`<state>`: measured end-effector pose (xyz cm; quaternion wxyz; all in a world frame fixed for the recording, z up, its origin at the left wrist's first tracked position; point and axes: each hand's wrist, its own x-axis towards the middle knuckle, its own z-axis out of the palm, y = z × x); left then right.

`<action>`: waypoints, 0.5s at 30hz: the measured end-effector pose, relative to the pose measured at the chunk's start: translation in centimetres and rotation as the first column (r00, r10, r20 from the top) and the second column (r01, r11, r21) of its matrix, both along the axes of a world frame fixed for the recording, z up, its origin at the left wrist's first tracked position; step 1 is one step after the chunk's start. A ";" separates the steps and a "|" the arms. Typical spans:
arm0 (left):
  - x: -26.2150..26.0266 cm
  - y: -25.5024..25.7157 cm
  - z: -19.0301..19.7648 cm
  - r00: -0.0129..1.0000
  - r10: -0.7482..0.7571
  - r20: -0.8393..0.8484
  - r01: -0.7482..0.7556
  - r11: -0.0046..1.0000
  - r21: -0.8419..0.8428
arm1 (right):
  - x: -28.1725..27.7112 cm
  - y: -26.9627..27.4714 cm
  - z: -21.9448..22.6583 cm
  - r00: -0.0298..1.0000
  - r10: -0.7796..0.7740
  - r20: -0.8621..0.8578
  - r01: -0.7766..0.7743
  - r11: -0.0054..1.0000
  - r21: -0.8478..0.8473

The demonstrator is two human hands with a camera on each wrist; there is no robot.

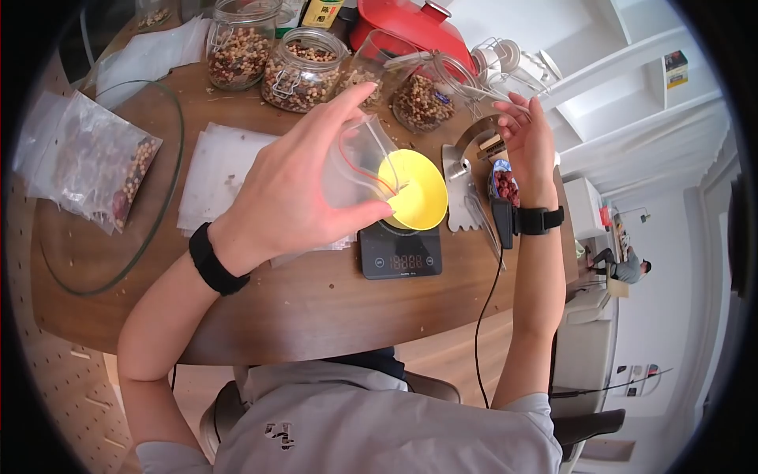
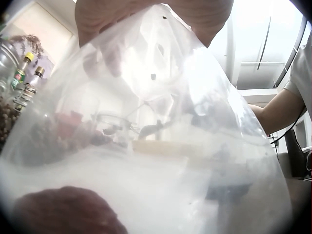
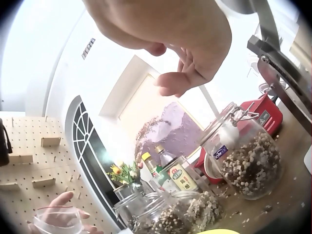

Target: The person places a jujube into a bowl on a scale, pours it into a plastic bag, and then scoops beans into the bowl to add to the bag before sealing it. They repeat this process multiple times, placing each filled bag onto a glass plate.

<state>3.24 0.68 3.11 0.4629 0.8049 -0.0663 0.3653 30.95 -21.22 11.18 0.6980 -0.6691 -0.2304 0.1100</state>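
Observation:
My left hand [image 1: 288,186] holds a clear plastic bag [image 1: 355,170] with a red line along its mouth, thumb and fingers spread around it. The bag fills most of the left wrist view. Just beside its mouth, a yellow bowl [image 1: 422,193] sits on a black kitchen scale [image 1: 401,254]. Raised over the table's right side, my right hand [image 1: 527,146] pinches a thin pale handle [image 1: 478,93]. In the right wrist view, the handle [image 3: 209,101] runs from the right hand [image 3: 175,34] down to an open jar of mixed beans and grains [image 3: 251,168].
Several glass jars [image 1: 239,57] line the back, near a red lidded pot [image 1: 410,31]. Flat plastic bags [image 1: 221,174] lie left of the scale, a filled bag [image 1: 95,158] on a glass tray [image 1: 175,170] farther left. A dish of red pieces [image 1: 504,183] and metal tongs [image 1: 483,221] are right.

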 end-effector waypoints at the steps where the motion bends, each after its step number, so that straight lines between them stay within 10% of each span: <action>1: 0.0 -0.1 0.0 1.000 0.001 -0.004 -0.001 1.000 -0.001 | -0.2 -0.3 -0.1 1.000 -0.005 -0.004 0.005 0.999 0.039; 15: 0.2 0.0 0.1 0.999 0.017 0.028 -0.018 0.999 0.043 | -9.2 -8.2 -0.6 0.999 0.037 0.017 -0.041 0.958 0.285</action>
